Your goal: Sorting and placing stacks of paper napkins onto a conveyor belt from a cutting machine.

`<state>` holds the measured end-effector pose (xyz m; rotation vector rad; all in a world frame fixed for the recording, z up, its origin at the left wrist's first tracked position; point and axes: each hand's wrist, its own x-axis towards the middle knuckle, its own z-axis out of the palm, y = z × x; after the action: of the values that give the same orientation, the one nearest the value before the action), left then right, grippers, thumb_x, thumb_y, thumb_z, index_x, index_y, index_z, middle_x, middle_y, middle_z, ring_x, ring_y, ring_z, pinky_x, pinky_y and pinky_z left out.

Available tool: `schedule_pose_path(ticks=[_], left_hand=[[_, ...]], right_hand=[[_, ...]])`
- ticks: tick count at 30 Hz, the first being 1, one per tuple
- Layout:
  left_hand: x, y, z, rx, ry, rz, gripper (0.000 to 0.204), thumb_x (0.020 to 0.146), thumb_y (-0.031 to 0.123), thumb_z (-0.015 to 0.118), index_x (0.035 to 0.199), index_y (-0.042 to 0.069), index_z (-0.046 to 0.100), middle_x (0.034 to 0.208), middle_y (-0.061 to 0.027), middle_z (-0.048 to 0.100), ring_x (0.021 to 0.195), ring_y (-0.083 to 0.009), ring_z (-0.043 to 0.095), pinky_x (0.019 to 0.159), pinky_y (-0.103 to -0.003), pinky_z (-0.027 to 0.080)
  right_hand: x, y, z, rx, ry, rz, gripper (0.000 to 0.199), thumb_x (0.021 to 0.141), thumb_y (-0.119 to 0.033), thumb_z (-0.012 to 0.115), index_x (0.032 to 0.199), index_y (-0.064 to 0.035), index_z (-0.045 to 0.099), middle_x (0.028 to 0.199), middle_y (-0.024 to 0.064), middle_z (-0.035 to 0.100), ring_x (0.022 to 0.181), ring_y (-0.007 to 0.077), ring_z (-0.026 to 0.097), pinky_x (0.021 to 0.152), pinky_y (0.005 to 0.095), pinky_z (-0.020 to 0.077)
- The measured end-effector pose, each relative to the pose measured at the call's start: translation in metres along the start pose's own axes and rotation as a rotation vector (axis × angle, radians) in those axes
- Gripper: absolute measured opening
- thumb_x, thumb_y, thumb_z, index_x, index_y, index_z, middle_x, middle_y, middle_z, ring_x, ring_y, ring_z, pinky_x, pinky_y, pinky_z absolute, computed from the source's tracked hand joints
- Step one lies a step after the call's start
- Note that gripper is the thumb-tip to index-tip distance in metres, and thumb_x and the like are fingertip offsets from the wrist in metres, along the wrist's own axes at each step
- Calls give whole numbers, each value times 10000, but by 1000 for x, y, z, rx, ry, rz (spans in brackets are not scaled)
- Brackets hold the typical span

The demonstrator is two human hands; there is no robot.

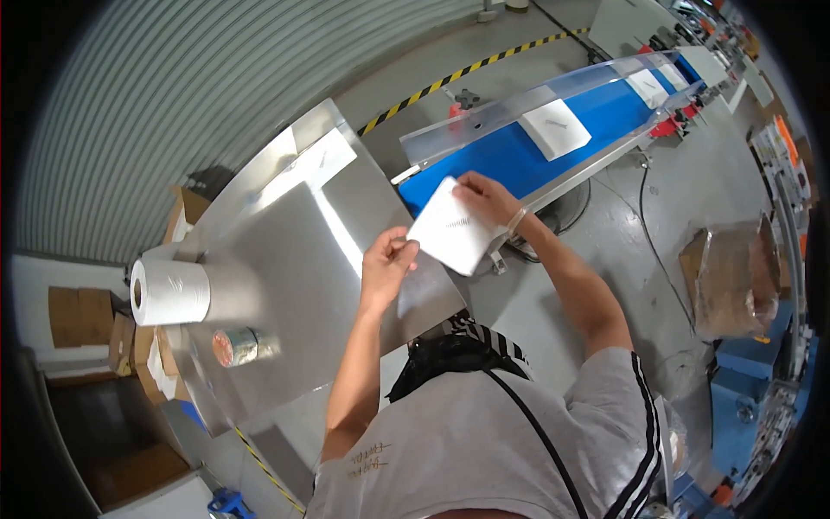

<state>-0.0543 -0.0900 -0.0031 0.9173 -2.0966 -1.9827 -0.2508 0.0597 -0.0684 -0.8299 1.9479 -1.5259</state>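
Note:
A flat white square box [450,232] with a small dark print is tilted in the air between my hands, over the gap where the steel table meets the conveyor. My right hand [489,201] grips its upper right edge, fingers closed on it. At the box's left corner, my left hand [386,266] pinches with thumb and fingers. Behind the box runs a blue conveyor belt [497,170]. On it lies a similar white box [555,131], with more white boxes [647,89] farther along.
On the steel table [285,285] at left stand a large white roll [173,292] and a stack of tape rolls [235,346]. Clear guards [458,134] line the belt. A bag-lined carton [735,281] sits on the floor at right, beside blue machinery [748,381].

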Motion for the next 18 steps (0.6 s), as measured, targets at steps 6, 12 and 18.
schedule_pose_path(ticks=[6, 12, 18], left_hand=[[-16, -43, -19, 53, -16, 10, 269, 872, 52, 613, 1129, -10, 567, 818, -39, 629, 684, -89, 552, 619, -227, 450], [-29, -90, -30, 210, -72, 79, 228, 883, 68, 614, 1095, -13, 592, 786, -6, 617, 677, -68, 543, 626, -212, 449], [-32, -127, -32, 109, -25, 302, 210, 870, 76, 620, 1072, 19, 623, 745, 9, 594, 666, -49, 513, 622, -201, 439]], right_hand=[[46, 16, -60, -379, 374, 109, 366, 880, -379, 600, 1037, -49, 623, 916, 149, 669, 819, 276, 642, 751, 335, 501], [19, 21, -119, -626, 880, -74, 425, 826, -311, 678, 1126, -41, 547, 953, 176, 625, 856, 329, 611, 742, 387, 495], [-113, 56, -40, -400, 1345, -59, 250, 910, -190, 569, 1103, -35, 533, 747, 110, 551, 656, 215, 551, 648, 335, 478]])
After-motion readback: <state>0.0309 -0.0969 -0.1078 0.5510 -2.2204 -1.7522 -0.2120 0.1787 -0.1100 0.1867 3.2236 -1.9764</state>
